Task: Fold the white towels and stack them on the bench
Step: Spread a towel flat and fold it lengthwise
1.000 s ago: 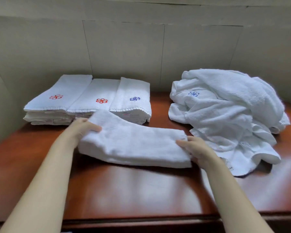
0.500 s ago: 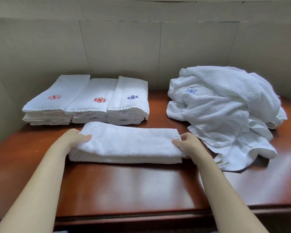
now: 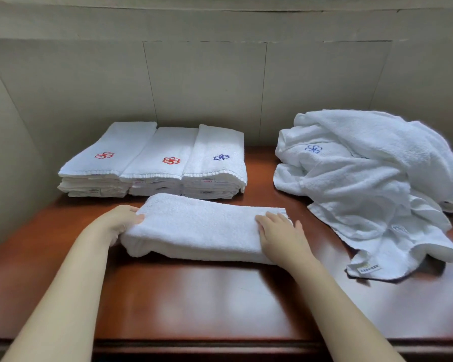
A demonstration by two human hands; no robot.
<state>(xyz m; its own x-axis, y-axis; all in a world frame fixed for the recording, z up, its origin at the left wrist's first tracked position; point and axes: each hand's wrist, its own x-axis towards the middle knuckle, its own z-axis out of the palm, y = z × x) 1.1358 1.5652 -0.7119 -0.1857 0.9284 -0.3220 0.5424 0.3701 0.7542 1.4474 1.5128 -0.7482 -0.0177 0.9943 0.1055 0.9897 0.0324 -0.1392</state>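
The right hand [image 3: 283, 235] now lies flat on top of the folded towel [image 3: 202, 226], fingers straight and slightly spread near its right end, pressing down rather than gripping. Half a second earlier the same hand had the right end pinched between thumb and fingers, so it has let go and moved onto the upper surface. The left hand [image 3: 118, 222] grips the towel's left end as before, thumb over the top edge and the other fingers tucked beneath, with that end looking a little raised off the wood.

The towel itself has gone from a tilted, half-lifted strip a second ago to a long bundle lying across the front of the reddish wooden bench [image 3: 220, 304], just in front of the stacks. It reads as a fold just finished and being smoothed, with probably one more fold across its length or a lift onto a stack to come.

Behind it, touching the wall, stand three side-by-side stacks of folded towels [image 3: 154, 163], two topped with red flower embroidery and one with blue. To the right, apart from the hands, sits the heap of unfolded towels [image 3: 372, 178], a labelled corner hanging toward the front edge, so a good deal of the task is left.
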